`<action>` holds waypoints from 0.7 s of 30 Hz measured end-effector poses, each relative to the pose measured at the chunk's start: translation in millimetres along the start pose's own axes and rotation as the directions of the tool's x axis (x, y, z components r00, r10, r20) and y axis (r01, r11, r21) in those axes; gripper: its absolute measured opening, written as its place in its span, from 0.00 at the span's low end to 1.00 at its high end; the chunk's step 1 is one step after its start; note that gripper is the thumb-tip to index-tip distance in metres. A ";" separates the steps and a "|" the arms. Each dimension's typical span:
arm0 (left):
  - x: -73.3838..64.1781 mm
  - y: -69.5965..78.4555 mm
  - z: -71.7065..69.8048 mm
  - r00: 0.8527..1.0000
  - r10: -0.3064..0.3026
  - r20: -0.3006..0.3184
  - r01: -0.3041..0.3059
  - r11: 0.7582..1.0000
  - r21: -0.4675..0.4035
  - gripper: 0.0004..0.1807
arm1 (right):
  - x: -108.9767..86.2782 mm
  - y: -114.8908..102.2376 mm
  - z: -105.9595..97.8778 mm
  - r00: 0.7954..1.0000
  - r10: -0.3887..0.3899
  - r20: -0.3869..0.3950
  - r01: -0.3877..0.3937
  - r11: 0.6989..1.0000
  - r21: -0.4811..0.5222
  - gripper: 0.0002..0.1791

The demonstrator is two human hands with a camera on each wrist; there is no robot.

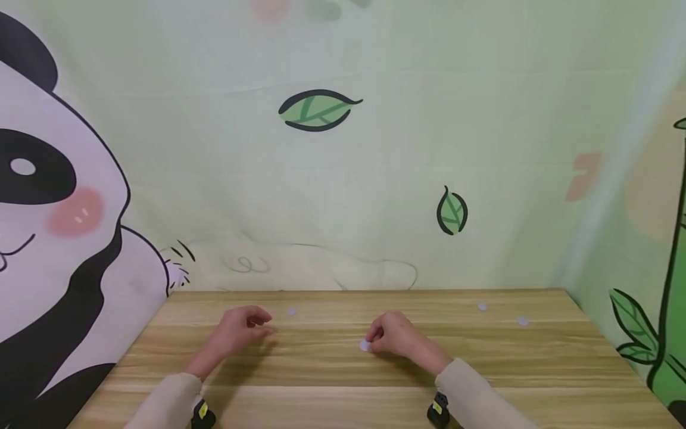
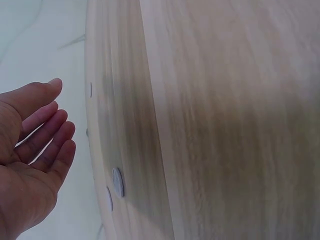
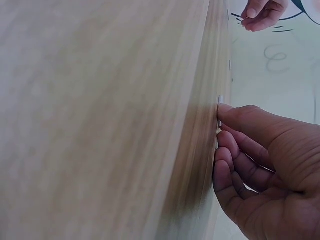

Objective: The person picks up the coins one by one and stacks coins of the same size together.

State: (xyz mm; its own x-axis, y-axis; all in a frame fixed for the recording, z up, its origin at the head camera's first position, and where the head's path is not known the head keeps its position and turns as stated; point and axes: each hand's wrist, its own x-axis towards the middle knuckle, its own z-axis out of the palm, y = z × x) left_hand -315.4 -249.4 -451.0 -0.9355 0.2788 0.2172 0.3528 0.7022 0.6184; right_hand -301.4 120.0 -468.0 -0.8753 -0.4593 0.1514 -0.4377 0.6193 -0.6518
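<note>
My right hand [image 1: 395, 335] is low over the middle of the table, thumb and fingertips at the edge of a small pale round disc [image 1: 365, 345]. In the right wrist view this thin disc [image 3: 220, 111] appears nearly edge-on against the thumb, and the other fingers are curled. To the left, my left hand [image 1: 238, 328] hovers above the wood with loosely bent fingers and nothing in it. Just right of its fingertips lies another pale disc [image 1: 292, 311], apart from the hand. Two pale discs [image 2: 118, 182] sit close together in the left wrist view.
The wooden table [image 1: 321, 405] ends at a pale green cloth backdrop [image 1: 375, 179] printed with leaves and a panda. Toward the back right lie two more discs, one farther back [image 1: 482, 307] and one nearer the right edge [image 1: 522, 321].
</note>
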 end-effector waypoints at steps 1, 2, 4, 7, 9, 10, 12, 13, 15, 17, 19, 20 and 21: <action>0.2 -0.9 -0.9 1.000 0.006 0.000 -0.006 1.000 0.007 0.11 | -0.3 -0.1 -0.3 1.000 -0.001 -0.001 0.001 1.000 -0.002 0.06; 0.4 -1.6 -1.7 1.000 0.007 -0.001 -0.007 1.000 0.012 0.11 | -0.3 0.2 -0.2 1.000 -0.001 -0.002 0.001 1.000 -0.002 0.06; 0.7 -3.0 -3.3 1.000 0.001 -0.006 -0.001 1.000 0.020 0.11 | -0.3 0.6 0.2 1.000 0.002 -0.001 -0.002 1.000 0.001 0.06; 1.1 -5.0 -7.2 1.000 0.000 -0.010 0.000 0.999 0.038 0.12 | 0.0 0.7 0.4 1.000 0.006 0.002 -0.006 1.000 0.004 0.06; 1.4 -6.1 -10.0 1.000 -0.008 -0.016 0.008 0.999 0.044 0.12 | 0.2 1.2 0.8 1.000 0.004 0.003 -0.004 1.000 0.007 0.06; 1.5 -6.4 -11.6 1.000 -0.010 -0.016 0.011 0.999 0.047 0.12 | 0.2 1.1 0.6 1.000 0.002 0.002 -0.002 1.000 0.006 0.06; 1.4 -7.7 -14.3 1.000 -0.022 -0.015 0.022 0.999 0.049 0.12 | 0.2 1.3 0.3 1.000 0.000 0.002 0.000 1.000 0.005 0.06; 1.3 -8.4 -15.5 1.000 -0.026 -0.014 0.027 0.998 0.049 0.12 | 0.2 1.2 0.1 1.000 0.000 0.001 0.000 1.000 0.005 0.06; 0.8 -9.6 -17.4 0.999 -0.035 -0.012 0.035 0.998 0.047 0.12 | 0.3 1.3 -0.1 1.000 0.003 0.002 -0.003 1.000 0.005 0.06; 0.3 -11.5 -18.6 0.999 -0.040 -0.013 0.041 0.998 0.044 0.12 | 0.5 1.2 -0.4 1.000 0.004 0.002 -0.004 1.000 0.004 0.06; -0.6 -13.4 -19.8 0.999 -0.031 -0.018 0.032 0.998 0.046 0.12 | 0.3 1.0 -0.5 1.000 0.006 0.003 -0.006 1.000 0.007 0.06; -1.0 -14.5 -20.2 0.999 -0.029 -0.023 0.030 0.998 0.048 0.12 | 0.1 0.9 -0.5 1.000 0.004 0.004 -0.004 1.000 0.008 0.06; -1.4 -15.8 -20.6 0.999 -0.028 -0.028 0.029 0.998 0.051 0.12 | -0.1 0.5 -0.6 1.000 0.001 0.003 -0.002 1.000 0.010 0.06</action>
State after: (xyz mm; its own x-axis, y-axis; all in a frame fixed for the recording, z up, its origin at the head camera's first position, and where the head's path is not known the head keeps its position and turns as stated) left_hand -320.0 -274.3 -445.6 -0.9451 0.2406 0.2213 0.3261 0.7425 0.5852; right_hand -301.6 120.7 -467.8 -0.8753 -0.4603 0.1483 -0.4344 0.6137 -0.6593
